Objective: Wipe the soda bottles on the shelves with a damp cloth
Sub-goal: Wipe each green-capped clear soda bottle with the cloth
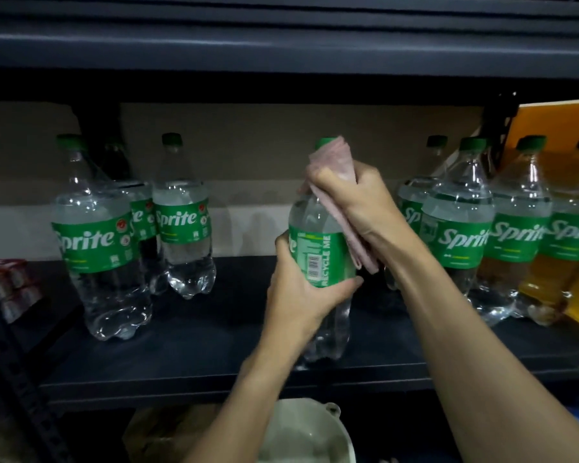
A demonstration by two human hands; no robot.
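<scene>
A clear Sprite bottle (318,248) with a green label and green cap is held upright just above the front of the dark shelf (214,355). My left hand (298,295) grips its body at the lower edge of the label. My right hand (358,202) holds a pale pink cloth (335,162) wrapped round the bottle's neck and shoulder, with the cloth's tail hanging down the right side. The cap's top shows above the cloth.
Three Sprite bottles (97,242) stand at the left and several more (458,235) at the right, some in front of an orange box (562,128). Small red-and-white packs (10,282) lie at the far left. A white basin (315,436) sits below the shelf. Another shelf (281,45) hangs overhead.
</scene>
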